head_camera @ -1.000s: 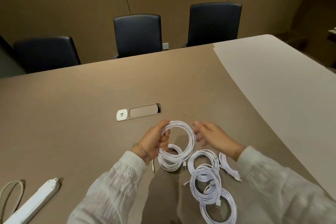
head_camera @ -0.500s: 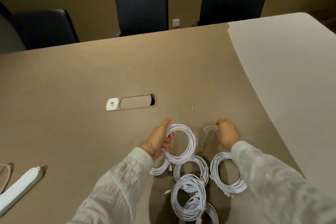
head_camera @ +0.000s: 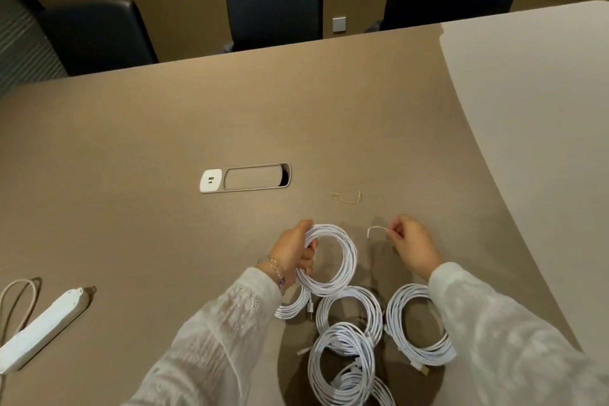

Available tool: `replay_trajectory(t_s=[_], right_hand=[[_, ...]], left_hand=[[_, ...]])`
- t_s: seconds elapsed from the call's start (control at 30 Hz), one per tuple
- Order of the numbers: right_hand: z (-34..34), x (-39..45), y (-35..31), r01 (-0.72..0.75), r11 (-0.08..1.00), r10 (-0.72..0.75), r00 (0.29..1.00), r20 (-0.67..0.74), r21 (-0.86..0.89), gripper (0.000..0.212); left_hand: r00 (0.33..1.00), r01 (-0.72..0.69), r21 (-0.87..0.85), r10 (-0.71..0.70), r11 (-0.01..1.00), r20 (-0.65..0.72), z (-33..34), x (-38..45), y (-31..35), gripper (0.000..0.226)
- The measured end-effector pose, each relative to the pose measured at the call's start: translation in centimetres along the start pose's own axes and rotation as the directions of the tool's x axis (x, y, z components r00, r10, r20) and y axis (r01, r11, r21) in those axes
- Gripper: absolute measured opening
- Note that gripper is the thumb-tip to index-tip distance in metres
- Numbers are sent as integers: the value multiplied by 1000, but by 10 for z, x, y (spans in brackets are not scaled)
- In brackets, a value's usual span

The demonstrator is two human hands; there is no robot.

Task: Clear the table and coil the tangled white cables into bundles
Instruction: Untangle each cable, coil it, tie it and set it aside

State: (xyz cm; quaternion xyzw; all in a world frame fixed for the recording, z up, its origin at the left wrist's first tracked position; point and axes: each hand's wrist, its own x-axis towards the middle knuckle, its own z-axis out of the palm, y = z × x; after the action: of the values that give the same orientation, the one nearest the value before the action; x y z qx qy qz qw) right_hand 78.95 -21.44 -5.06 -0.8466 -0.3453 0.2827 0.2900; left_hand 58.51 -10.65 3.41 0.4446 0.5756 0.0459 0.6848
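A freshly coiled white cable (head_camera: pixel 331 259) is gripped at its left side by the left hand (head_camera: pixel 293 250), just below frame centre, while the right hand (head_camera: pixel 410 245) pinches a short white twist tie (head_camera: pixel 375 229) beside it. Binding well likely means keeping the loops squeezed flat, threading the tie through the ring where the fingers hold it, and twisting it snug before letting go. Finished bundles (head_camera: pixel 418 323) lie on the desk (head_camera: pixel 164 128) toward the lower edge. A second, tan tie (head_camera: pixel 347 197) waits above; a power strip (head_camera: pixel 39 330) sits at lower left, a desk socket panel (head_camera: pixel 245 177) upper centre.
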Motion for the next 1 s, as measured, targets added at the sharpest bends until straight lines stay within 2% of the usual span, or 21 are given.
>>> replay_trajectory(t_s=[0.07, 0.13, 0.27, 0.4, 0.53, 0.6, 0.7, 0.8, 0.9, 1.0], right_hand=[[-14, -17, -26, 69, 966, -52, 996, -73, 249, 13], [-29, -38, -52, 162, 910, -130, 986, -109, 383, 14], [-47, -81, -87, 280, 868, -315, 949, 20, 411, 16], [-40, -107, -100, 488, 868, -496, 863, 98, 94, 11], [-28, -117, -102, 655, 736, -632, 756, 171, -171, 11], [-19, -119, -101, 672, 681, -645, 739, 195, -291, 14], [-20, -125, -107, 648, 619, -671, 730, 129, -444, 17], [-28, -142, -125, 621, 510, -750, 660, 45, -596, 30], [-28, -157, -132, 637, 462, -819, 573, -23, -617, 35], [-25, -164, -126, 651, 444, -857, 509, -79, -616, 38]], left_hand=[[1000, 12, -12, -12, 1000, -17, -2, -1, 0, 48], [1000, 17, -25, -18, 1000, -23, -4, -3, 0, 48], [1000, -10, -40, 9, 999, -29, -7, -14, 4, 48], [999, -42, -32, 42, 999, 0, -6, -30, 6, 49], [994, -110, 7, 109, 994, 30, -3, -52, 7, 48], [989, -147, 15, 146, 989, 35, -2, -65, 8, 48], [983, -184, 44, 182, 982, 30, -1, -81, 8, 47], [976, -216, 55, 214, 975, 51, 1, -97, 4, 47], [963, -265, 70, 260, 962, 65, 4, -109, 2, 48], [935, -353, 114, 348, 929, 61, 2, -115, 0, 39]])
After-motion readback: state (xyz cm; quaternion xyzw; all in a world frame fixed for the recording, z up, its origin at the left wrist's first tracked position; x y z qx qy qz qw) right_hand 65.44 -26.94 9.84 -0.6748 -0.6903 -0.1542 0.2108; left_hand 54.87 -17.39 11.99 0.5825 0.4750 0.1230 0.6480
